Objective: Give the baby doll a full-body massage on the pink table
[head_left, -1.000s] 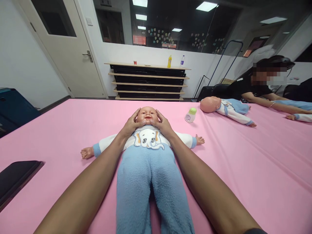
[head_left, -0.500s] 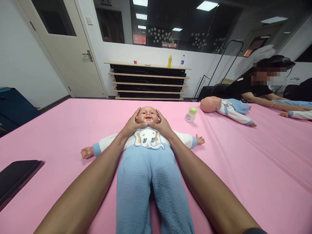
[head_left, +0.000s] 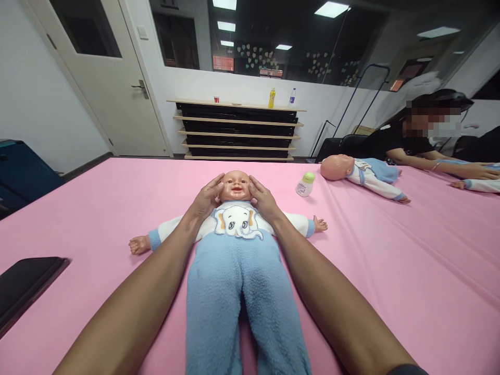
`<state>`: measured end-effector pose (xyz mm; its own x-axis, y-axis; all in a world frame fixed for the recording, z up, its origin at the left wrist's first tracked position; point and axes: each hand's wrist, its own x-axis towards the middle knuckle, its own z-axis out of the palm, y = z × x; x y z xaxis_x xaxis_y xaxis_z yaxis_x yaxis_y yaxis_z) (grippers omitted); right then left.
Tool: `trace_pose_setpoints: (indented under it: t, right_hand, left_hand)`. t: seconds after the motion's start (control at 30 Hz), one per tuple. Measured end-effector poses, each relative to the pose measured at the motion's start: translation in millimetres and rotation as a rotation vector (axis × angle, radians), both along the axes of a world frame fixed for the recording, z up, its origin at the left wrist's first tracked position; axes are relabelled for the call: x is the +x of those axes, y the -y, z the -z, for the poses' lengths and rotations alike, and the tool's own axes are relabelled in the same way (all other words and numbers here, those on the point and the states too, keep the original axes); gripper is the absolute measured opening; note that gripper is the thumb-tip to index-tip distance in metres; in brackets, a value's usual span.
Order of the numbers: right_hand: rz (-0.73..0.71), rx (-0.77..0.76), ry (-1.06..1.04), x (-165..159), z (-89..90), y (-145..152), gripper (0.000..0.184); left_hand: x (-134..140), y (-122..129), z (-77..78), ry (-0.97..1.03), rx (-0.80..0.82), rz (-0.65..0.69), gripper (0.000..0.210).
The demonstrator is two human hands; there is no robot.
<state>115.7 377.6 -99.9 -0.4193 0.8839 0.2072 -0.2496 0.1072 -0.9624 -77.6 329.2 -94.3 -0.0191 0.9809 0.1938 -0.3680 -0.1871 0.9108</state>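
Doll (head_left: 234,265): face up on the pink-covered bench (head_left: 371,271); head between the two hands, trunk and legs running back between the forearms.
Left hand (head_left: 206,199): unclenched, fingers extended along the near side of the doll's head (head_left: 236,185), seemingly in light contact; not gripping.
Right hand (head_left: 264,200): mirrors it on the opposite side, fingertips by the temple, palm curved, likewise not clenched.
Doll arms: sleeves spread outward under the wrists, one past each hand.
Head surface: smooth, shiny; judged firm plastic or vinyl, somewhat slippery to dry fingers.
Suit: fleecy, blue and white; likely soft, giving better friction than the head.
Weight: probably light to moderate; cannot be confirmed by eye.
Hold: both palms cupped evenly at the sides suits the head; for lifting, I would support head and upper back together, since the neck joint may be loose.
Bottle (head_left: 305,185): green-capped, right of the right hand, well apart.
Second doll (head_left: 361,173): farther right, beyond the bottle.
Dark slab (head_left: 29,286): left of the left hand, closer to the wearer.
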Motion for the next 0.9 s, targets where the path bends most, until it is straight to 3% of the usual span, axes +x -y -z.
trace_pose_setpoints:
  t: [0.07, 0.23, 0.7, 0.77, 0.9]
  right_hand:
    - [0.016, 0.029, 0.029, 0, -1.5, 2, 0.086]
    - [0.025, 0.144, 0.106, 2, -7.9, 12, 0.109]
    - [-0.040, -0.037, -0.067, -2, 5.6, -5, 0.083]
    - [-0.014, -0.003, -0.024, -1, 2.1, -1, 0.086]
    - [0.016, 0.123, 0.096, 2, -6.8, 11, 0.109]
  left_hand:
    - [0, 0, 0.4, -0.020, 0.011, -0.019, 0.088]
    - [3, 4, 0.6, -0.160, 0.032, -0.017, 0.111]
    - [-3, -3, 2.4, -0.004, -0.033, -0.047, 0.075]
    - [-1, -2, 2.2, -0.022, -0.006, -0.055, 0.082]
    - [3, 3, 1.2, -0.168, 0.033, -0.046, 0.108]
